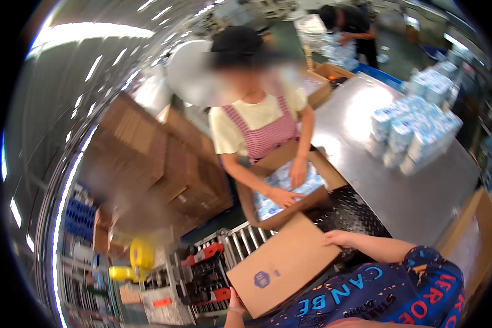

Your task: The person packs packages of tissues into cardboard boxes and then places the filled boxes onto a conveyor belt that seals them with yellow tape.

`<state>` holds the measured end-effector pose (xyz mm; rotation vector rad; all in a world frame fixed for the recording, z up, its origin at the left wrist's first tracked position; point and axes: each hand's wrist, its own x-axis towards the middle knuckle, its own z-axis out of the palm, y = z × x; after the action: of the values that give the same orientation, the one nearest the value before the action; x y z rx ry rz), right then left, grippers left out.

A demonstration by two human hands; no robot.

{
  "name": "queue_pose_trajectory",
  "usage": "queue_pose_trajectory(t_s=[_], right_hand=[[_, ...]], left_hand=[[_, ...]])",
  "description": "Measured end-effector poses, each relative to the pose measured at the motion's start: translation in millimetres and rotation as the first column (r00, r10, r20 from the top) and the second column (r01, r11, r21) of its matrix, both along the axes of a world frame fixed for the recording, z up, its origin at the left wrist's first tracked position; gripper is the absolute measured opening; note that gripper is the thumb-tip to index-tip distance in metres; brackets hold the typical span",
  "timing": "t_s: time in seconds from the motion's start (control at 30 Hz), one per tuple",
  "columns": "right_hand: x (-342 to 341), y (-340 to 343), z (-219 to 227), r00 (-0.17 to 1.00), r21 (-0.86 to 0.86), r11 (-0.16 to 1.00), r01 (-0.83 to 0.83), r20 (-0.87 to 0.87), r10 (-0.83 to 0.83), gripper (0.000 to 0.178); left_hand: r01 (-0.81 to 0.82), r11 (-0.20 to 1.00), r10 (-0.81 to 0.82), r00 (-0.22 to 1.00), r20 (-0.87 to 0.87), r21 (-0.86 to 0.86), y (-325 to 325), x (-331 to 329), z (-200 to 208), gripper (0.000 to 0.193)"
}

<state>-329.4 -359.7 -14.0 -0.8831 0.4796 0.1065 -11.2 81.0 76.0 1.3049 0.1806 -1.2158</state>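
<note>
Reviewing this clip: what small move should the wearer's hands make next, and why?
Probably ease the brown carton onto the rollers: the left hand and right hand hold its opposite ends, and rollers show just beyond its edge.

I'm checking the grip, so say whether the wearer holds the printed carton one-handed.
No, the left hand and right hand grip the printed carton at opposite ends.

Yellow rolls and bright ceiling lights
</note>
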Motion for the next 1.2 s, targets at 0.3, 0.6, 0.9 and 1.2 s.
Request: queue_pose_trajectory(t_s=[0.3,0.6,0.9,1.2], right_hand=[[12,65,160,0.935,-0.781,0.514,-0.354,-0.275,0.226,0.062],[-135,-142,81,0.810,-0.335,-0.776,-0.535,-0.463,-0.359,0.077],[-149,-266,105,0.752,-0.858,0.062,-0.510,-0.480,-0.452,0.073],[-116,-460,118,0.690,-0.774,0.007,-0.633,-0.569,-0.447,0.092]], left_hand=[[0.289,0.954,-0.287,0.957,0.046,-0.075,-254,-124,-105,0.079],[0.149,0.984,-0.176,0.813,0.555,0.094,-245,-127,-51,0.050],[-0.198,0.617,-0.758,0.111,0.643,0.762,-216,-106,-62,0.079],[0.230,0.886,-0.216,-0.565,0.796,0.403,-463,-199,76,0.040]])
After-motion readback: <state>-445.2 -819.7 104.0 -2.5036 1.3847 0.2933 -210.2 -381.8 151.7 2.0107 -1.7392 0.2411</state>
